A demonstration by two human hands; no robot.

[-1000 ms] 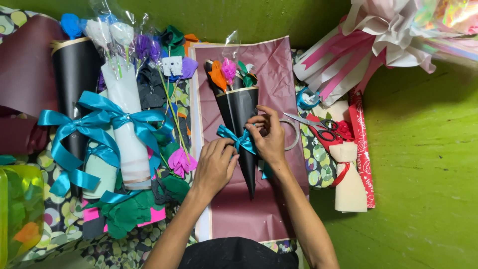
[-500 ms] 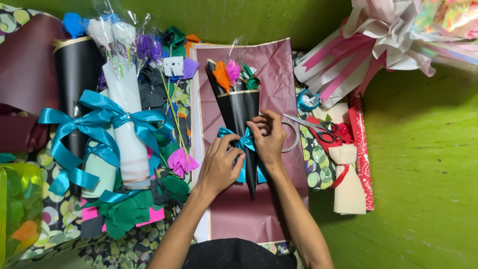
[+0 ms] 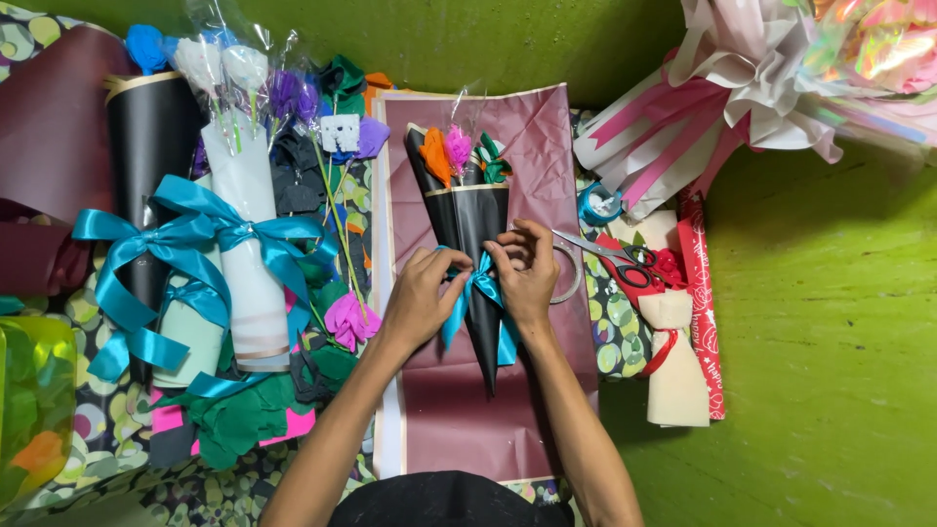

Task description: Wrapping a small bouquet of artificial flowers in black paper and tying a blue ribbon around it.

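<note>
Head view, looking down. Nearest the viewer, two bare forearms reach forward over a maroon paper sheet [image 3: 547,410] spread on the work surface. The left hand [image 3: 422,298] and the right hand [image 3: 527,268] meet at the middle of a black paper cone [image 3: 473,220], which lies on the sheet with its tip toward the viewer. Both hands are closed in a pinch on a teal ribbon [image 3: 480,288] wrapped around the cone; loose ribbon ends hang on either side of the cone's lower half. The cone's open mouth holds small paper flowers [image 3: 459,154] in orange, pink and green.

Just right of the right hand lie a clear tape roll [image 3: 569,278] and red-handled scissors [image 3: 615,259], their blades pointing toward the hands. Beyond these lies a cream bundle tied with red ribbon [image 3: 675,356].

To the left are finished cones, black and white, tied with large teal bows [image 3: 210,234].

Farthest, at upper right, a large pink-and-white wrapped bouquet [image 3: 742,78] rests on the green surface [image 3: 830,342].
</note>
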